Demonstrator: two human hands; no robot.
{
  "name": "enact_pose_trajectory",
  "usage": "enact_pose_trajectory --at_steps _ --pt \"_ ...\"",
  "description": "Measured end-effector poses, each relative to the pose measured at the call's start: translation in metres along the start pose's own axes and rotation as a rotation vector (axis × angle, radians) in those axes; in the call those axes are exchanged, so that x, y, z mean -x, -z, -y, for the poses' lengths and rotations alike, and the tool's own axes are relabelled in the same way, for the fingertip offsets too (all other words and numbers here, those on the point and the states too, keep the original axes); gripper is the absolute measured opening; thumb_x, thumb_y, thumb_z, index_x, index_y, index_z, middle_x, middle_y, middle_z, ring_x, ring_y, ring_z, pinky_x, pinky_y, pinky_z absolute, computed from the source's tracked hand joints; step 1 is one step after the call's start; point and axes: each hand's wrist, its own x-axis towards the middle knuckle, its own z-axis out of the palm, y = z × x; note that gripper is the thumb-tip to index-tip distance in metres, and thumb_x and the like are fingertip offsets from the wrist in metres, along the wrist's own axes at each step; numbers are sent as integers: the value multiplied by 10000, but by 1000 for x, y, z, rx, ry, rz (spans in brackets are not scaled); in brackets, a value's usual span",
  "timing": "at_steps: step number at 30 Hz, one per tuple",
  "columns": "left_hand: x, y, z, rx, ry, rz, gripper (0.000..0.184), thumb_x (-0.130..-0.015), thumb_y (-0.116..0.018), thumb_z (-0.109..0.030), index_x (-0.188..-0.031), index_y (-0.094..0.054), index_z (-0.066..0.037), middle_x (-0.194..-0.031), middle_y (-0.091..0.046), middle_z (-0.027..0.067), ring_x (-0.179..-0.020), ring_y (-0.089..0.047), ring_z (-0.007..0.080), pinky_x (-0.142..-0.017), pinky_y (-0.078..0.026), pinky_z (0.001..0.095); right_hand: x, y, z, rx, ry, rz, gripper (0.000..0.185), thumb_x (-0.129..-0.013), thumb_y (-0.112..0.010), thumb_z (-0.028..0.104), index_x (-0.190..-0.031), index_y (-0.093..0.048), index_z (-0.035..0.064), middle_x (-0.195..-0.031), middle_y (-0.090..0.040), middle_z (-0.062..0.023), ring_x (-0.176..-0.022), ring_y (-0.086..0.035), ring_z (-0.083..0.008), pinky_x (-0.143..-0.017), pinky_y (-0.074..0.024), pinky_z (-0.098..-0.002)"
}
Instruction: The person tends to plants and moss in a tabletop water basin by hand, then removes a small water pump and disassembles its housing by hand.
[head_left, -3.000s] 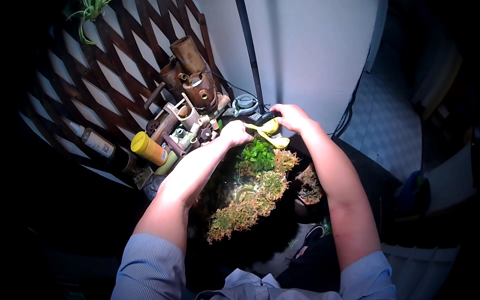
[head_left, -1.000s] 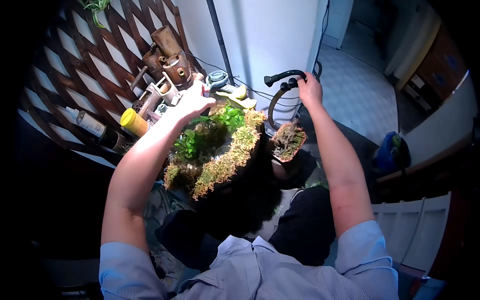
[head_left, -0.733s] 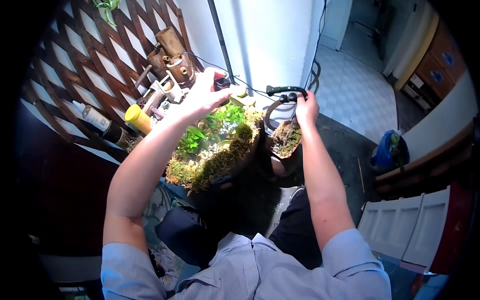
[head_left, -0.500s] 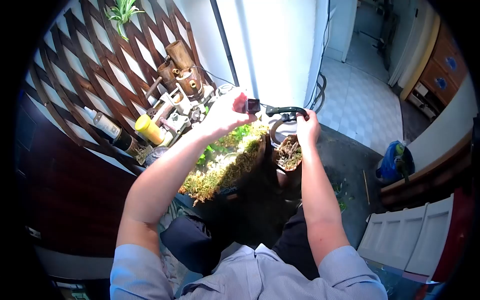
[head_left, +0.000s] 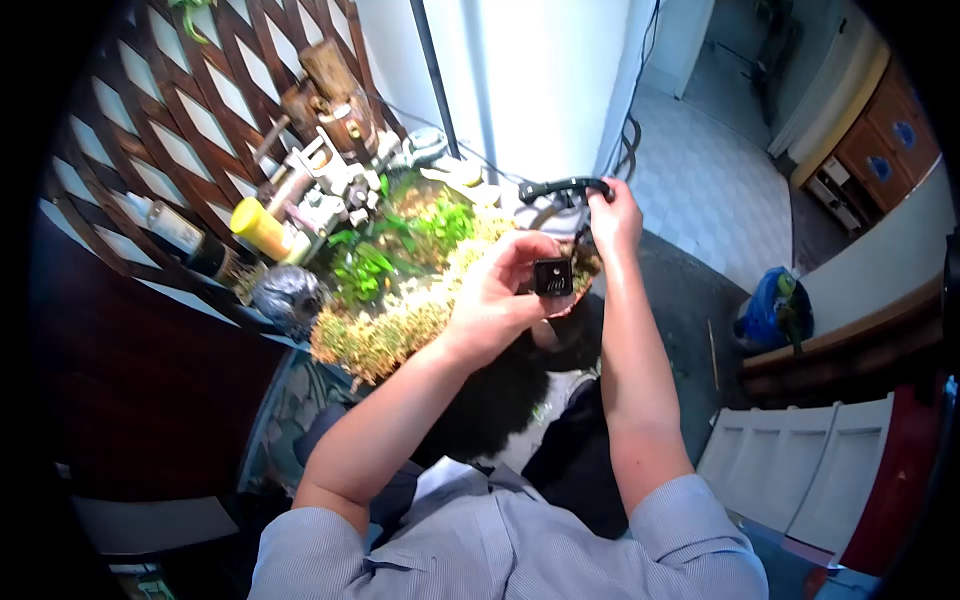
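While the left hand (head_left: 497, 297) pinches a small black cube (head_left: 553, 278) between thumb and fingers, opened only to its width, the right hand (head_left: 616, 218) has its fingers closed round the end of a curved black tube (head_left: 566, 188), up and right of that cube! Mossy planting (head_left: 385, 335) spreads left of the pinch, the yellow-lidded jar (head_left: 258, 228) farther left.
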Motion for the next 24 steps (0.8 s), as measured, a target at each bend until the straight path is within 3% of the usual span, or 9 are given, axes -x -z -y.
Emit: enact_pose_trajectory --at_steps 3,7,9,15,23,24 --pt "37 -9 28 205 137 -22 412 -744 -703 69 -1087 -508 -47 -1101 -535 55 -1040 -544 152 -914 -460 309 -5 -4 -12 -12 59 -1 313 -784 -655 285 -1024 -649 85 -878 -677 -174 -853 -649 -340 -767 -495 -388" --pt "70 -1 62 -48 101 -43 408 -755 -689 83 -1101 -513 -42 -1104 -547 52 -1047 -540 137 -930 -441 290 -7 -1 -16 63 84 25 308 -780 -659 269 -1021 -655 78 -899 -681 -163 -875 -649 -326 -783 -492 -379" --pt "78 0 64 -75 132 -70 397 -756 -693 77 -1091 -518 -44 -1111 -543 53 -1047 -536 126 -937 -434 283 -7 0 -14 55 -1 64 301 -771 -669 262 -1007 -657 75 -897 -685 -143 -869 -654 -300 -778 -495 -370" --pt "81 13 61 -179 188 -110 388 -751 -732 13 -1072 -528 -60 -1023 -578 18 -949 -563 99 -865 -449 263 -2 -8 -4 77 33 63 293 -770 -672 266 -1001 -660 88 -880 -690 -128 -846 -660 -279 -762 -497 -364" --pt "85 18 55 -49 81 -209 367 -785 -728 -61 -1112 -562 -31 -1025 -597 26 -900 -573 98 -825 -471 268 -7 -26 -18 13 81 91 280 -787 -673 252 -1006 -654 79 -886 -696 -111 -844 -664 -240 -767 -494 -334" --pt "85 19 54 54 211 -202 363 -796 -717 -62 -1121 -563 -20 -1017 -602 33 -878 -583 103 -806 -490 270 -6 -26 -16 9 76 100 278 -787 -672 241 -1007 -652 73 -891 -697 -109 -847 -665 -231 -770 -493 -329"
